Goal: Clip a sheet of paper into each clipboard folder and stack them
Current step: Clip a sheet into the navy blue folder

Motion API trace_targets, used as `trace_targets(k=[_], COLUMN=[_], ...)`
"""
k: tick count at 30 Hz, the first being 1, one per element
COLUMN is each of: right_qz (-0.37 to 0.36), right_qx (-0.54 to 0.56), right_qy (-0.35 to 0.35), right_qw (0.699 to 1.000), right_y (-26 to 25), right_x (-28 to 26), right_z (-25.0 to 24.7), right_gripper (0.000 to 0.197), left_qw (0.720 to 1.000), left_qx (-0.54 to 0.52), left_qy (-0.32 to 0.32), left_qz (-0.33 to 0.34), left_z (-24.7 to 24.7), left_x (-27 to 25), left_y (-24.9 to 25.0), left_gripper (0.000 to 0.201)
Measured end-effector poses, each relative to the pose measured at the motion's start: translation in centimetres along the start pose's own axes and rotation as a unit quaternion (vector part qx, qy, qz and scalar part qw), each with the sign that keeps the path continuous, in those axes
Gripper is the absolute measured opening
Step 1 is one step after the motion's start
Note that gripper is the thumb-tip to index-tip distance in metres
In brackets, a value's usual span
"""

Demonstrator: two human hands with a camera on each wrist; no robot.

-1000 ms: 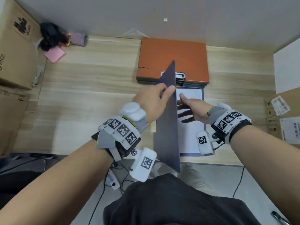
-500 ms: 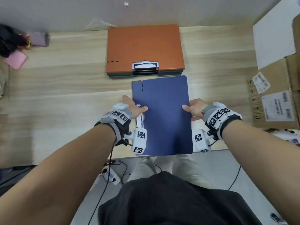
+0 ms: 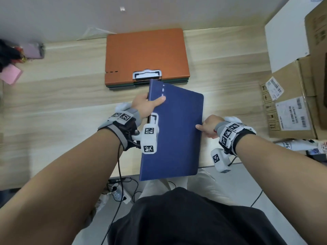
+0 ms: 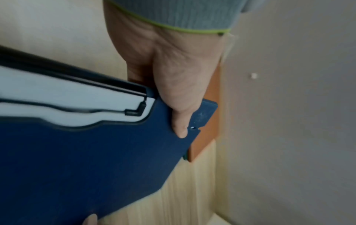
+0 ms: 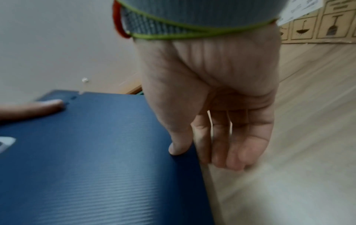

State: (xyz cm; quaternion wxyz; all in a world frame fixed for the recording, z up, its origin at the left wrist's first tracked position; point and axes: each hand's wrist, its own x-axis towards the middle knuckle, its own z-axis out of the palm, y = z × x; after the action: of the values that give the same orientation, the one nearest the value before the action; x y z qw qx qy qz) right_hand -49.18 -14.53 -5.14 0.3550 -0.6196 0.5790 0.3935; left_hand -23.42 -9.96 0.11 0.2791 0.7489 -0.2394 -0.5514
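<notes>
A closed blue clipboard folder (image 3: 175, 131) is held above the wooden table's front edge, its far end tilted up toward the stack. My left hand (image 3: 147, 104) grips its left edge near the far corner, thumb on the cover (image 4: 180, 126), beside the white clip (image 4: 77, 105). My right hand (image 3: 208, 127) pinches the right edge, thumb on top (image 5: 179, 146) and fingers underneath. Behind it lies a stack of closed folders with an orange one (image 3: 146, 55) on top and its white clip (image 3: 147, 74) facing me.
Cardboard boxes (image 3: 292, 103) and a white board (image 3: 286, 34) stand at the right. A pink pad (image 3: 11, 76) and dark clutter sit at the far left. The wall runs just behind the stack. Cables (image 3: 122, 190) lie on the floor below the table (image 3: 62, 103) edge.
The blue cover went from standing open to shut. Both hands then took its side edges and lifted the folder off the table, tilting it toward the orange stack.
</notes>
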Motion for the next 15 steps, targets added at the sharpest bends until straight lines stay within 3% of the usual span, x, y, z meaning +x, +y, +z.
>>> trace_targets(k=[2,4,8,10,12,15], right_qz=[-0.003,-0.011,-0.004,-0.024,-0.046,-0.094], right_qx=[0.098,0.242,0.47,0.538,0.573,0.617], right_qy=[-0.005,-0.014,-0.076,-0.087,-0.073,-0.075], right_qw=[0.995,0.97,0.879,0.838,0.815,0.778], right_y=[0.3,0.6,1.2,1.1,0.9,0.1], right_x=[-0.6,-1.2,-2.5,-3.5,-4.3,-4.1], right_z=[-1.3,-2.7,-6.0,-8.3,-10.4,-12.7], right_gripper=[0.054,0.056,0.08,0.073,0.06,0.049], left_qw=[0.998,0.991,0.977,0.965,0.956,0.952], left_qx=[0.018,0.028,-0.025,-0.068,-0.113,-0.156], left_qy=[-0.003,0.004,0.051,0.095,0.122,0.174], left_qz=[0.067,0.128,0.204,0.234,0.242,0.199], left_z=[0.4,0.0,-2.8,-5.3,-7.3,-9.0], left_x=[-0.6,-1.2,-1.8,-1.9,-1.6,-0.8], left_y=[2.8,5.5,9.9,11.8,13.0,13.0], left_gripper=[0.03,0.038,0.05,0.07,0.075,0.061])
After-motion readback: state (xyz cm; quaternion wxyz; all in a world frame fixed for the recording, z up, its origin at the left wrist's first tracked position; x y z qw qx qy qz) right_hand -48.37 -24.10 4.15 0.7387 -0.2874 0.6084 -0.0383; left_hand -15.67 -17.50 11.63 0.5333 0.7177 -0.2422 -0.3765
